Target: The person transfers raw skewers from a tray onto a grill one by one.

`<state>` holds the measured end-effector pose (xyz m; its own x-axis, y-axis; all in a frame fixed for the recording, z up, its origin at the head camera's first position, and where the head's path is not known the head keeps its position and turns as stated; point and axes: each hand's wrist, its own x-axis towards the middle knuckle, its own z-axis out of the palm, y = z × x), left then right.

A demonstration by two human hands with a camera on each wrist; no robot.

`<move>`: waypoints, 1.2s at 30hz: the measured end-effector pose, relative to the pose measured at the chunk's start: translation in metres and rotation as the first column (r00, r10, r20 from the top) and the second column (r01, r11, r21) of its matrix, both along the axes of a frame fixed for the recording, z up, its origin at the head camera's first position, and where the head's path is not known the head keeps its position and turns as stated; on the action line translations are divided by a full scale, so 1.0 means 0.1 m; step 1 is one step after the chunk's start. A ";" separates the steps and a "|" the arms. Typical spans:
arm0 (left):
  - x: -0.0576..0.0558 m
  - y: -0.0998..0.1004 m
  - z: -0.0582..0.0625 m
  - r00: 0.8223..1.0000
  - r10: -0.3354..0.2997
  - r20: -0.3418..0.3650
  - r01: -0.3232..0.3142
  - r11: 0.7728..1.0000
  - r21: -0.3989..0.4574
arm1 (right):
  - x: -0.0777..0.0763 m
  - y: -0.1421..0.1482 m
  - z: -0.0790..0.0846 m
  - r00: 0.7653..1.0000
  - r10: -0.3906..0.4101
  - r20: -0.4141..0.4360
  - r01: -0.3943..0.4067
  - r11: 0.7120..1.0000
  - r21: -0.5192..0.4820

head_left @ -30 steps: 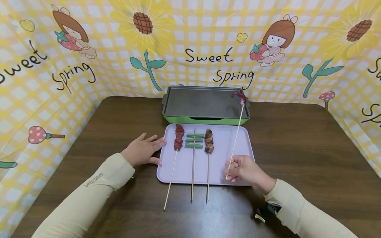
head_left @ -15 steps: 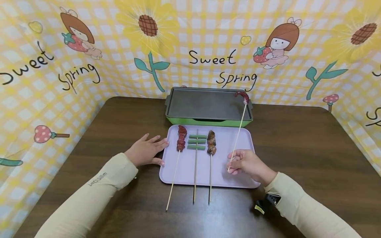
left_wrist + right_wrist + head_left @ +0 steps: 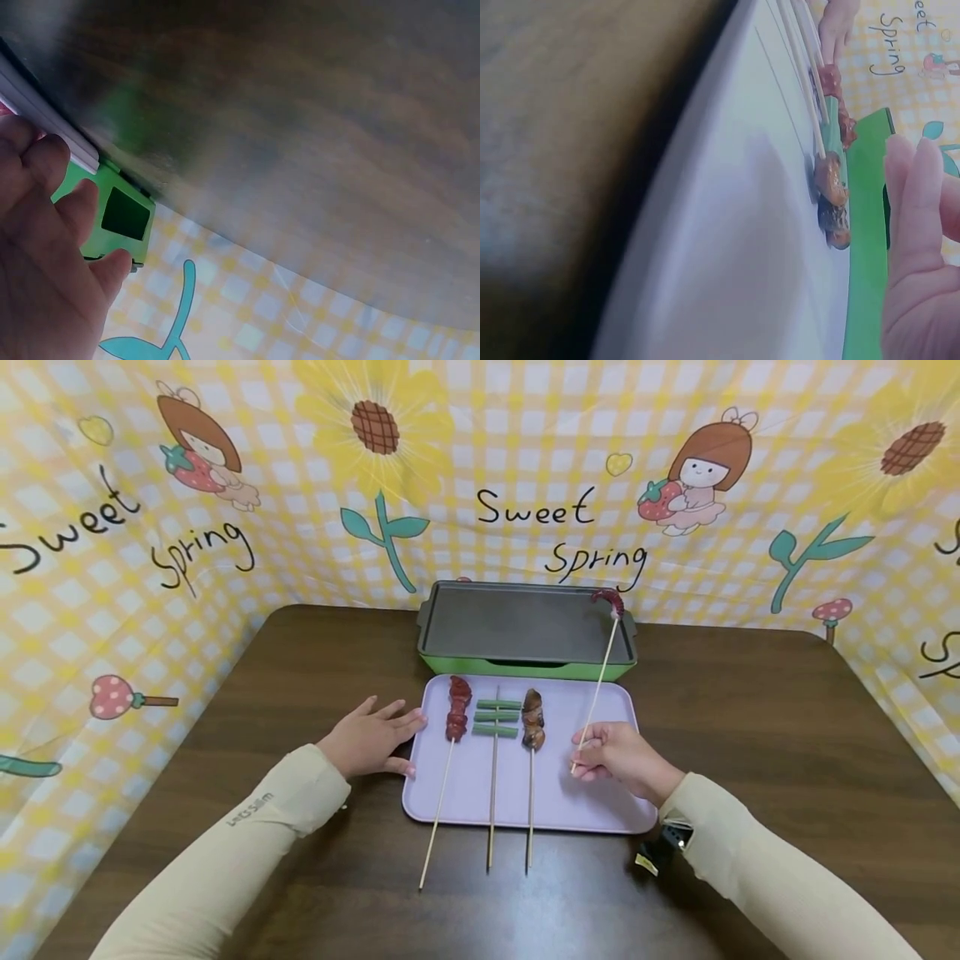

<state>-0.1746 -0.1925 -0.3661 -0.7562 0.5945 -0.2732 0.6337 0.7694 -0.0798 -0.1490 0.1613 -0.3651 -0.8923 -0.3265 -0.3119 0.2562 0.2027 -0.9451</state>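
My right hand (image 3: 618,756) pinches the lower end of a wooden skewer (image 3: 597,689) above the right part of the lilac tray (image 3: 570,802). At the skewer's far end a dark red curled tentacle piece (image 3: 613,602) overlaps the right end of the griddle plate (image 3: 517,620). My left hand (image 3: 367,739) rests with spread, straight fingers at the tray's left edge. Three skewers lie side by side on the tray: red meat chunks (image 3: 457,710), green bean-like sticks (image 3: 497,717) and brown mottled pieces (image 3: 533,720). In the right wrist view the hand (image 3: 919,247) shows, its skewer hidden.
The griddle's green base (image 3: 540,670) stands right behind the tray. Bare skewer handles (image 3: 437,827) stick out past the tray's front edge over the brown wooden table (image 3: 300,877). A yellow checked cloth (image 3: 525,435) hangs behind and at the sides.
My right hand has moved forward, away from the body, with the skewer still pinched. The whole head view shifted slightly. My left hand stays at the tray edge.
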 end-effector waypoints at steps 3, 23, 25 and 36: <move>0.00 0.00 -0.01 1.000 0.001 -0.003 -0.001 1.000 -0.012 | -0.05 -0.02 0.00 1.000 -0.009 -0.013 0.009 1.000 -0.002; 0.02 -0.01 -0.01 0.999 -0.013 -0.038 0.012 1.000 -0.020 | -0.34 -0.11 0.07 0.998 -0.057 -0.013 0.056 0.998 -0.034; 0.03 0.00 0.00 0.999 -0.015 -0.040 0.015 1.000 -0.016 | -0.35 -0.12 0.08 0.997 -0.074 -0.007 0.074 0.997 -0.039; 0.04 0.00 0.02 0.999 -0.016 -0.048 0.015 1.000 -0.013 | -0.35 -0.16 0.12 0.993 -0.112 0.026 0.114 0.990 -0.086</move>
